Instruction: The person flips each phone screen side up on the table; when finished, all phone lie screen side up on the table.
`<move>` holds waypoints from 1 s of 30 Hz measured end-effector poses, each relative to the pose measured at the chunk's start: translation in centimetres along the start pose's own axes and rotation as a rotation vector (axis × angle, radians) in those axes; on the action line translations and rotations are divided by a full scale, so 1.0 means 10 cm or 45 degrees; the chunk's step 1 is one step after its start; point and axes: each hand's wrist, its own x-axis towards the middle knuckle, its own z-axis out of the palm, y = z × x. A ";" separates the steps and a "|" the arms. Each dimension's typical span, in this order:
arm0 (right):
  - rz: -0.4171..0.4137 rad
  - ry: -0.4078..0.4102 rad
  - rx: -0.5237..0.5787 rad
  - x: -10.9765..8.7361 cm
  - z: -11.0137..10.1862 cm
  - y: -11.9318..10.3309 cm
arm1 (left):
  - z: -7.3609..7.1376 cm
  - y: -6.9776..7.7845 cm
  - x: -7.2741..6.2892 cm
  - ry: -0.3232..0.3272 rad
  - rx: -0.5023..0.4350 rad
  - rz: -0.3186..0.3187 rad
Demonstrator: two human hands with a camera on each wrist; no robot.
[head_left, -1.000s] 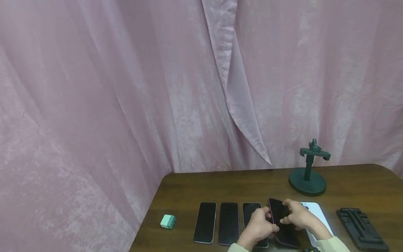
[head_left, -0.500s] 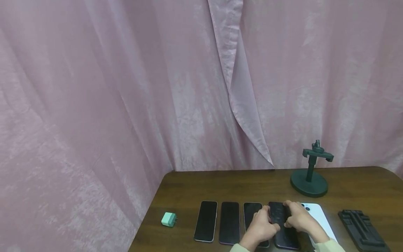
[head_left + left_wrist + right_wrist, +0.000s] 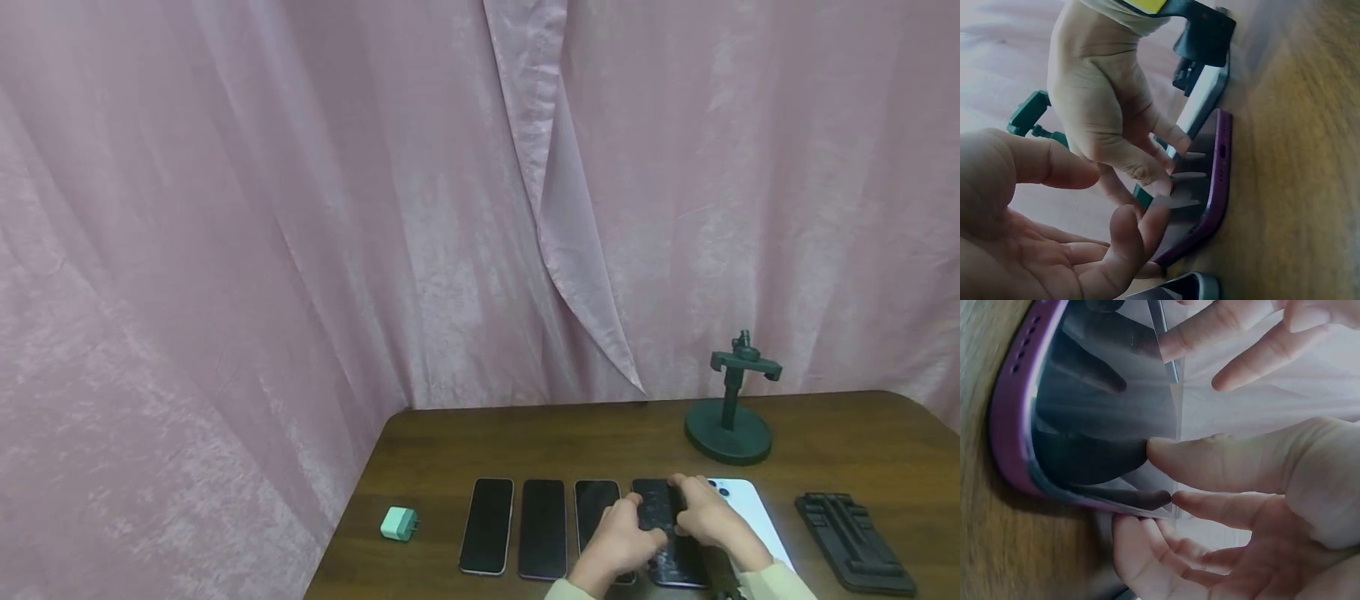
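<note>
A dark-screened smartphone with a purple frame [image 3: 678, 567] lies face up on the brown table between my two hands. My left hand [image 3: 618, 537] is at its left edge; in the left wrist view the bent fingers of the left hand [image 3: 1060, 237] meet the edge and screen, with the thumb raised. My right hand [image 3: 708, 512] grips the opposite side. In the right wrist view, the thumb and forefinger of the right hand [image 3: 1260, 512] touch the glass while other fingers bend along the purple rim. Reflections of both hands cross the screen. The phone's back is hidden.
Three dark phones stand in a row to the left: a leftmost phone [image 3: 486, 527], a middle phone [image 3: 543, 529] and a partly covered phone [image 3: 596, 500]. A white phone [image 3: 750, 508], black folded stand [image 3: 855, 542], green stand [image 3: 729, 429] and mint charger [image 3: 399, 523] lie around. Pink curtain [image 3: 450, 208] hangs behind.
The purple phone, slanted and tilted a second ago, now lies flatter and straighter beside the row. Both hands stay at its sides; the right thumb has shifted towards its right edge.
</note>
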 end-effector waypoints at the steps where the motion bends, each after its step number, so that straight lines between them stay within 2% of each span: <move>1: -0.005 0.000 0.013 0.00 0.00 0.00 | 0.00 0.00 0.00 -0.009 -0.026 0.002; 6: -0.079 0.025 0.092 -0.01 -0.07 0.06 | -0.02 0.06 0.02 -0.019 -0.068 0.026; 11: -0.150 0.038 0.167 -0.03 -0.25 0.08 | -0.02 0.15 0.10 -0.033 -0.093 0.043; 18: -0.270 0.066 0.253 -0.09 -0.50 0.13 | 0.08 0.23 0.16 -0.085 -0.081 0.105; 21: -0.280 0.070 0.291 -0.11 -0.59 0.18 | 0.14 0.27 0.16 -0.114 -0.086 0.121; 24: -0.248 0.069 0.319 -0.14 -0.69 0.26 | 0.21 0.33 0.16 -0.138 -0.082 0.133; 30: -0.215 0.046 0.309 -0.17 -0.85 0.39 | 0.33 0.39 0.16 -0.140 -0.019 0.159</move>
